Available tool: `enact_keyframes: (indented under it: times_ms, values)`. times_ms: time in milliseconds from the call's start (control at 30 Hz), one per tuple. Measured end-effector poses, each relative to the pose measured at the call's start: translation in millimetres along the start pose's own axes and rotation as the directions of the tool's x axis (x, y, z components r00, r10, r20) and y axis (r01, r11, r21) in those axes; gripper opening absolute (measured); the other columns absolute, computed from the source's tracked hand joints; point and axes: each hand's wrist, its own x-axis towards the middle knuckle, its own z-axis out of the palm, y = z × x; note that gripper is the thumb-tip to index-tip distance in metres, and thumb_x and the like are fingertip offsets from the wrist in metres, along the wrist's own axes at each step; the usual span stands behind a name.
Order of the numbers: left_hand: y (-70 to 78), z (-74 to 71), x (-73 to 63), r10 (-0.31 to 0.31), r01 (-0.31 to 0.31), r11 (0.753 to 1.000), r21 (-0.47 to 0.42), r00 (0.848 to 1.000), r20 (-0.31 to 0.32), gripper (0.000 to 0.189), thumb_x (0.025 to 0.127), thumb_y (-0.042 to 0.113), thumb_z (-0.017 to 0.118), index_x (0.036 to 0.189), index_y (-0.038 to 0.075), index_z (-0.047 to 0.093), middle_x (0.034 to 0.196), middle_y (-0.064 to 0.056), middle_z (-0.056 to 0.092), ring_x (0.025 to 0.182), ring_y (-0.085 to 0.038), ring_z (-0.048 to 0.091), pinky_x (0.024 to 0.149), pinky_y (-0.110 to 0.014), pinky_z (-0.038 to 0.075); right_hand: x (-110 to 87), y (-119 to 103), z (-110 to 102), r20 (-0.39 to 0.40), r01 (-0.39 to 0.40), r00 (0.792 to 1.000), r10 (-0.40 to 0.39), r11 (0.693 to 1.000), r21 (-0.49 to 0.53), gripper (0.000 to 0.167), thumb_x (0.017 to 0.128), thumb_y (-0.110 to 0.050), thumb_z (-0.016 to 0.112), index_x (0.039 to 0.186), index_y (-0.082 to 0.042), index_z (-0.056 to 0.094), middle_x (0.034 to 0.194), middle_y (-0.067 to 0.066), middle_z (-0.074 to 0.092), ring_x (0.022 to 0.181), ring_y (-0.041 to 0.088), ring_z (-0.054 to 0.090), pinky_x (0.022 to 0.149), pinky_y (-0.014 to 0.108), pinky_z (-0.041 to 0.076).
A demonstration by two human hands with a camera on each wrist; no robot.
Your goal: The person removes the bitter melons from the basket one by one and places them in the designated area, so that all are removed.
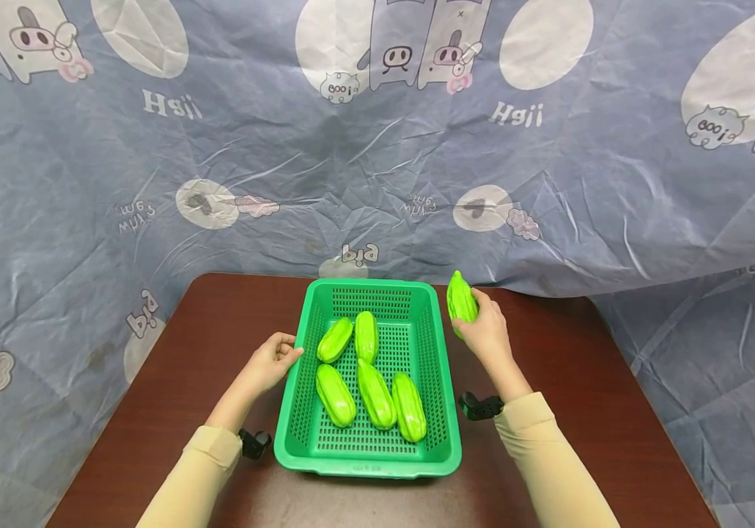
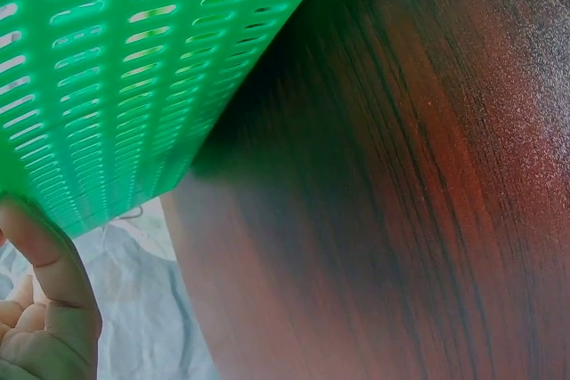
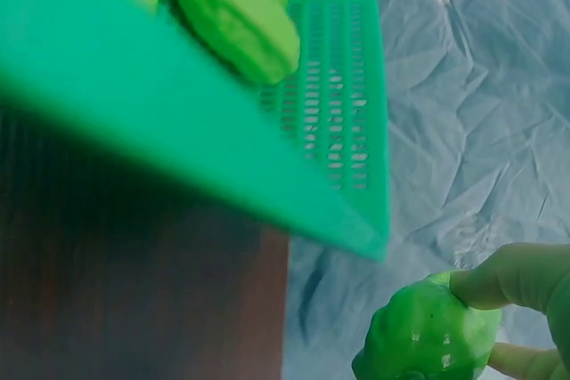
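A green perforated basket (image 1: 440, 359) stands on the brown table and holds several glossy green gourds (image 1: 374, 392). My right hand (image 1: 486, 330) grips one more green gourd (image 1: 460, 299) just outside the basket's far right corner, lifted off the table. In the right wrist view that gourd (image 3: 427, 331) shows between my fingers (image 3: 512, 275), beside the basket's rim (image 3: 178, 140). My left hand (image 1: 273, 361) rests with relaxed fingers against the basket's left wall. The left wrist view has a finger (image 2: 44, 260) touching that slotted wall (image 2: 116, 68).
The dark wooden table (image 1: 582, 381) runs bare on both sides of the basket. A blue cartoon-printed cloth (image 1: 377, 147) hangs behind and drapes past the table's edges. Wrist camera mounts (image 1: 479, 405) sit at both cuffs.
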Motion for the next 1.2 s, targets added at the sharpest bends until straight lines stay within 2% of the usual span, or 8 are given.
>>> enact_keyframes:
  times_ms: [333, 667, 867, 1200]
  values:
    - [-6.0, 0.4, 2.9, 0.001, -0.001, 1.0, -0.027, 1.0, 0.006, 0.042, 0.102, 0.025, 0.056, 0.134, -0.001, 0.048, 0.109, -0.015, 0.061, 0.096, -0.023, 0.06, 0.077, -0.035, 0.051, -1.5, 32.6, 2.8, 0.028, -0.067, 0.997, 0.067, 0.998, -0.01, 0.074, 0.088, -0.014, 0.066, 0.152, -0.001, 0.032, 0.141, 0.03, 0.041, 0.123, 0.045, 0.044, 0.101, 0.057, 0.039]
    - [-6.9, 1.0, 3.0, 0.013, -0.013, 0.999, -0.04, 1.0, 0.004, 0.042, 0.102, 0.024, 0.056, 0.134, -0.002, 0.047, 0.107, -0.014, 0.061, 0.09, -0.02, 0.06, 0.074, -0.032, 0.05, -3.3, 67.4, 20.5, 0.064, -0.084, 0.994, 0.085, 0.996, -0.02, 0.074, 0.088, -0.014, 0.068, 0.151, 0.002, 0.031, 0.14, 0.032, 0.04, 0.12, 0.046, 0.044, 0.1, 0.058, 0.039]
    - [-6.4, 1.1, 2.6, 0.015, -0.015, 0.999, -0.045, 1.0, 0.001, 0.04, 0.102, 0.022, 0.056, 0.134, -0.002, 0.048, 0.104, -0.013, 0.061, 0.082, -0.018, 0.058, 0.07, -0.03, 0.048, -6.2, 81.0, 28.8, 0.084, -0.103, 0.991, 0.105, 0.994, -0.024, 0.073, 0.089, -0.013, 0.069, 0.15, 0.004, 0.032, 0.139, 0.033, 0.041, 0.12, 0.046, 0.044, 0.1, 0.059, 0.039]
    - [-6.0, 2.1, 2.0, 0.021, -0.021, 0.998, -0.057, 1.0, -0.003, 0.04, 0.102, 0.022, 0.056, 0.132, -0.003, 0.048, 0.102, -0.012, 0.061, 0.079, -0.017, 0.057, 0.069, -0.03, 0.047, -8.2, 93.3, 38.1, 0.087, -0.108, 0.99, 0.111, 0.993, -0.045, 0.074, 0.088, -0.014, 0.07, 0.148, 0.006, 0.032, 0.138, 0.035, 0.041, 0.119, 0.048, 0.045, 0.1, 0.059, 0.039]
